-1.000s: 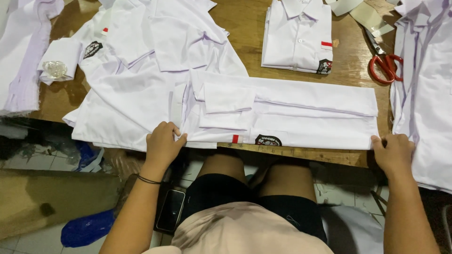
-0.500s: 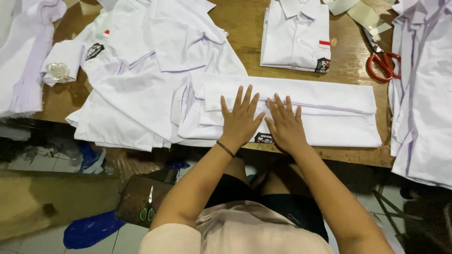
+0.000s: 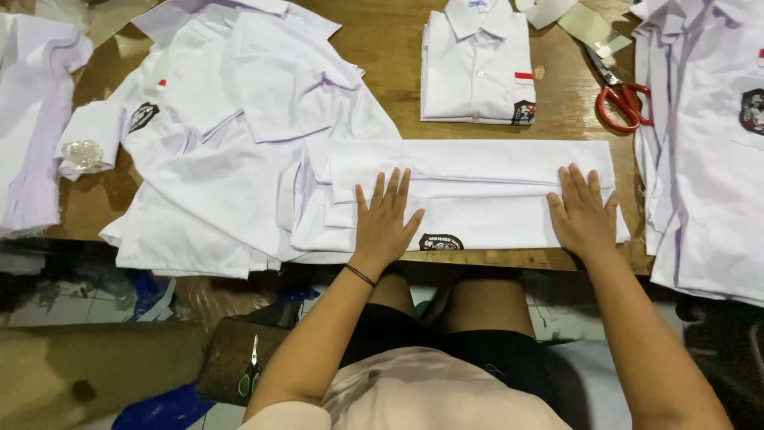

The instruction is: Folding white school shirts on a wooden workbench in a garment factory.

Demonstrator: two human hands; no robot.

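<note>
The fingers of the left hand [image 3: 384, 216] and the right hand [image 3: 583, 215] are spread flat, pressing on a folded white shirt [image 3: 469, 195] that lies along the near edge of the wooden desk [image 3: 398, 48]. The hands are well apart, with open cloth between them. A shirt pile [image 3: 231, 151] touches the left end; red scissors [image 3: 623, 99] lie near the right.

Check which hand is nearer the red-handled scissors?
Right. The right hand lies flat on the folded white shirt, just below and left of the red-handled scissors. The left hand presses the same shirt farther left, clearly farther from them.
</note>
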